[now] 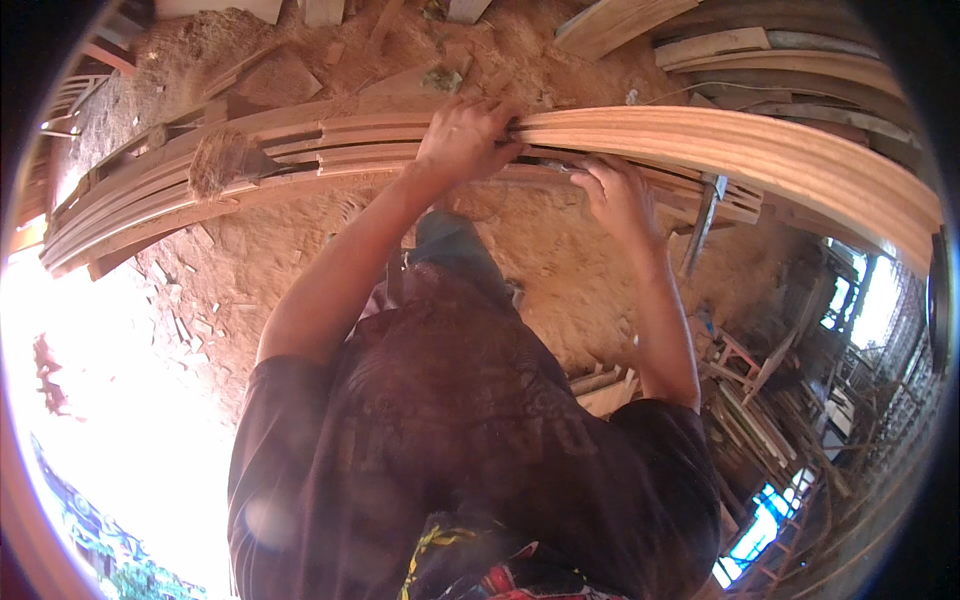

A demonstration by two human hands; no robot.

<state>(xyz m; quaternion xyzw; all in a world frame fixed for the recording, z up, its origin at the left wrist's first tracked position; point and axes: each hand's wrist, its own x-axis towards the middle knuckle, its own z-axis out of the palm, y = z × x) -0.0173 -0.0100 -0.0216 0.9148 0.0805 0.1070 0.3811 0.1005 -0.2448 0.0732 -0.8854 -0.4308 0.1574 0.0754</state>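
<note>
A long light-brown wooden moulding (720, 135) with grooves along its length runs from the middle out to the right. My left hand (465, 140) is closed around its near-middle end, above a stack of similar wooden strips (370, 150). Lower and to the right, my right hand (615, 195) has thumb and fingers bent together beside the strips. A small dark thing shows at its fingertips, too small to name. The strips lie side by side on the work surface and stretch to the far left.
A clump of wood shavings (222, 165) rests on the strips at left. An upright metal bar (704, 222) stands against the strips at right. Boards (760, 60) are piled at the far right. Sawdust and wood scraps (185, 325) cover the ground; more timber (755, 420) lies at lower right.
</note>
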